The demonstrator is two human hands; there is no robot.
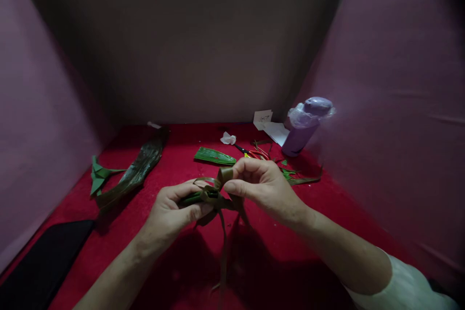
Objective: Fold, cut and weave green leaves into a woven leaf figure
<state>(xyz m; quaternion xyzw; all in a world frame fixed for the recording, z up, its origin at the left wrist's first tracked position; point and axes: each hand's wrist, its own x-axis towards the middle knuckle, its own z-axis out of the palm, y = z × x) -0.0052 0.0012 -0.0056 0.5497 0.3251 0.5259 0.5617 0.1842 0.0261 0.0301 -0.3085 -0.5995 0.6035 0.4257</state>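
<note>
Because the folded leaf bundle (210,195) likely needs steadying, I have the left hand (170,209) clamp it while the right hand (269,191) pinches a looped leaf strip (225,174).

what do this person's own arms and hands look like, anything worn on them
The left hand and right hand are both ungloved, with no ring, watch or bracelet visible. A loose, pale, whitish sleeve ends near the elbow of the right arm; the left arm is bare as far as it shows.
</note>
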